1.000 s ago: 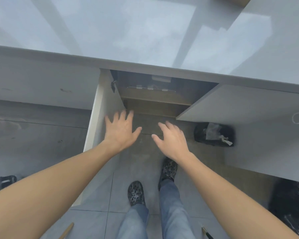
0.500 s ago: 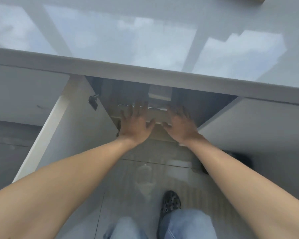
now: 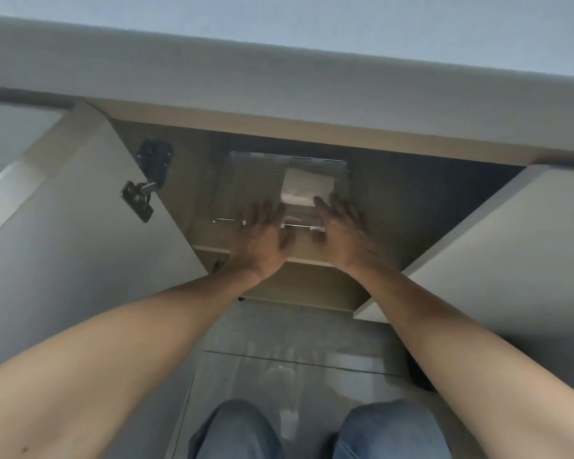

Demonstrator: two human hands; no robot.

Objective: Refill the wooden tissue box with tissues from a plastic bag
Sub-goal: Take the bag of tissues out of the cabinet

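Inside the open cabinet, on its shelf (image 3: pixel 395 207), sits a clear plastic container (image 3: pixel 246 180) with a white stack of tissues (image 3: pixel 307 187) in its right half. My left hand (image 3: pixel 262 240) reaches in with fingers spread at the container's near edge. My right hand (image 3: pixel 342 233) reaches beside it, fingertips at the tissue stack. Both are blurred and I cannot tell whether either touches the container. No wooden tissue box is in view.
The left cabinet door (image 3: pixel 80 226) stands open with a black hinge (image 3: pixel 146 180) on it. The right cabinet door (image 3: pixel 511 243) is open too. The grey countertop edge (image 3: pixel 279 67) runs above. My knees in blue jeans (image 3: pixel 236 432) are over a grey tiled floor.
The view has dropped lower and closer to the cabinet. Both hands have gone deeper onto the shelf, up to the clear container. The tissues inside now show clearly.
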